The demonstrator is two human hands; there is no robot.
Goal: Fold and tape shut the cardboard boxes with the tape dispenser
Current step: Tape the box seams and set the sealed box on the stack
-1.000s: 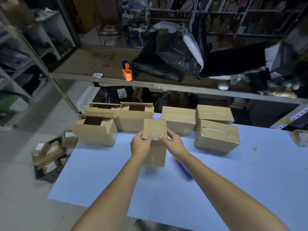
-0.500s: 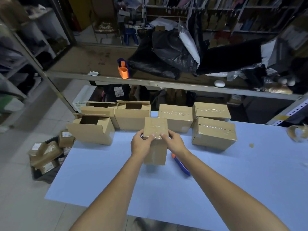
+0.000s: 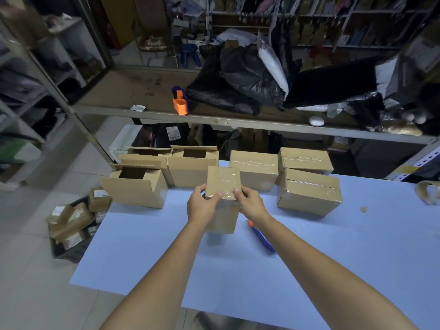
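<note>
- Both hands are clamping the upright box (image 3: 222,182) from either side, the left hand (image 3: 202,207) on its left edge and the right hand (image 3: 252,203) on its right; the fingers are wrapping the sides while both thumbs are pressing on the near rim of the taped top.
- Over the last second the left thumb has been sliding inward toward the right one across the glossy tape while the box is staying on end on the worktop (image 3: 238,270); this is probably the tape being rubbed down, so this box is looking all but finished.
- A blue tool with an orange tip, likely the tape dispenser (image 3: 262,238), is lying on the worktop just under the right forearm, untouched.
- Behind and to the right, three taped boxes (image 3: 309,191) are sitting close together; behind and to the left, three open boxes (image 3: 135,186) are waiting with flaps up, so roughly half the work is remaining.
- At the far right edge a tape roll (image 3: 428,191) is resting; beyond, an orange dispenser (image 3: 180,103) is standing on the shelf (image 3: 133,91).
</note>
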